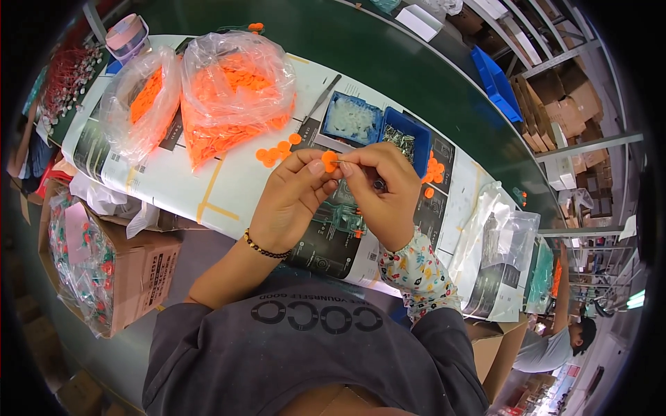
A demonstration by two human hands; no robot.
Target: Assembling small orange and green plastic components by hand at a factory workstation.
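In front of my chest, my left hand point(286, 197) pinches a small orange disc point(329, 161) between thumb and fingertips. Against the disc, the thumb and forefinger of my right hand point(385, 191) close on a thin metal pin point(339, 162); whether it passes through the disc I cannot tell. Just beyond my hands are a blue tray of whitish clear pieces point(352, 118) and a blue bin of small metal parts point(397, 141). Loose orange discs point(269, 157) lie left of the hands, and more discs point(434, 170) to the right. Below my hands sits a greenish clear object point(336, 218), partly hidden.
A large clear bag of orange discs point(236, 104) and a smaller open bag point(142, 104) stand at the left. A long slim tool point(321, 99) lies beyond. Plastic bags point(510, 239) rest at right. A full cardboard box point(139, 274) stands lower left; another person point(555, 347) is far right.
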